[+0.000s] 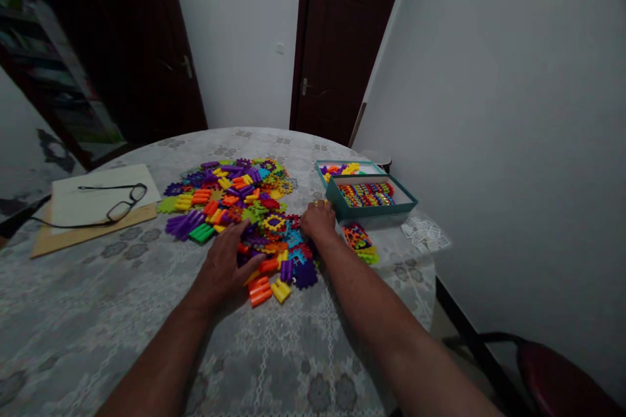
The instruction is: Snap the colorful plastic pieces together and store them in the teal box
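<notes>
Along the near side of a colorful heap of plastic pieces (239, 192), a person's left hand (222, 267) lies with its thumb spread from the fingers, touching the edge and clasping nothing. Across from it, the right hand (319, 220) curls its fingers at the heap's right side; whether it grips a piece cannot be told. Between the forearms, an orange piece (259, 291) and a yellow piece (280, 290) sit at the heap's front on the cloth-covered surface (264, 358). Just beyond the right hand stands a teal box (369, 211) of multicolored beads (366, 194), a shallow tray (370, 168) with more pieces behind it. Near the right forearm rests a small pile of gears (360, 244), with white cutouts (425, 234) farther right. At far left, black-framed eyeglasses (132, 201) lie on a white sheet (92, 179) atop a wooden board (134, 215).
</notes>
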The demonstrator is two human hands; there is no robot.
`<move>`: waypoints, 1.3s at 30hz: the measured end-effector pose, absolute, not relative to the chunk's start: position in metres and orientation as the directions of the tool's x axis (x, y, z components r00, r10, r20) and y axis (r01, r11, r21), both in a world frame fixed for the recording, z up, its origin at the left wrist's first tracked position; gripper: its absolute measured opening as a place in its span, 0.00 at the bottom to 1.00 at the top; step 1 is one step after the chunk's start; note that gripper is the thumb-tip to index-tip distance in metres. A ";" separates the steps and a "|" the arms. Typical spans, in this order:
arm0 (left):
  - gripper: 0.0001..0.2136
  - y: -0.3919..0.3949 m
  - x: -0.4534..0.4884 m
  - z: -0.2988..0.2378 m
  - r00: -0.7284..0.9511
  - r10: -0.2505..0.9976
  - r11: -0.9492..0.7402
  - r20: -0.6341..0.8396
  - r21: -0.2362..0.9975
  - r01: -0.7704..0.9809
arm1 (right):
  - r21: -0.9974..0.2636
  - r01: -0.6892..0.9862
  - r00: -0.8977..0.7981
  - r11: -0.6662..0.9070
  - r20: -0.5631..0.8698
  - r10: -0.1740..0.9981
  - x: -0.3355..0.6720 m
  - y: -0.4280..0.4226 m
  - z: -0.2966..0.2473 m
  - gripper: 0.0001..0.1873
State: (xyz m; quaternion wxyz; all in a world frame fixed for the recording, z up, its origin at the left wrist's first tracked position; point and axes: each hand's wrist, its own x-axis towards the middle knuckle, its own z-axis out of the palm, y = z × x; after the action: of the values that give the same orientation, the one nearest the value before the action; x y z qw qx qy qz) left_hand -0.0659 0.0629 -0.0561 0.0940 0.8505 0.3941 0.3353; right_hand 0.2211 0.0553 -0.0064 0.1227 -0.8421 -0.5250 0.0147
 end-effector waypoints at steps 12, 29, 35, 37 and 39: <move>0.36 0.061 -0.074 -0.047 0.491 0.746 -0.659 0.451 0.386 0.646 | -0.318 0.854 0.466 -0.412 0.116 0.877 0.204 0.061 -0.002 0.23; 0.33 0.063 -0.080 -0.041 0.510 0.765 -0.642 0.393 0.409 0.648 | -0.615 0.762 -0.071 0.203 0.232 0.970 0.198 -0.020 -0.006 0.28; 0.36 0.055 -0.074 -0.036 0.544 0.746 -0.666 0.384 0.418 0.618 | -0.662 0.720 0.054 0.209 0.354 0.934 0.213 -0.027 -0.019 0.30; 0.36 0.052 -0.071 -0.036 0.545 0.744 -0.668 0.386 0.415 0.618 | -0.606 0.784 0.115 0.136 0.357 0.927 0.213 -0.029 -0.021 0.30; 0.36 0.050 -0.069 -0.036 0.545 0.738 -0.674 0.397 0.408 0.615 | -0.529 0.848 0.164 0.032 0.320 0.933 0.211 -0.032 -0.022 0.29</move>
State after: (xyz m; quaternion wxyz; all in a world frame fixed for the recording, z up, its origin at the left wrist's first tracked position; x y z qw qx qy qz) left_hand -0.0690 0.0502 -0.0360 0.1109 0.8720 0.3881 0.2769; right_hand 0.2109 -0.0318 -0.0215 0.3201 -0.6924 -0.6432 0.0663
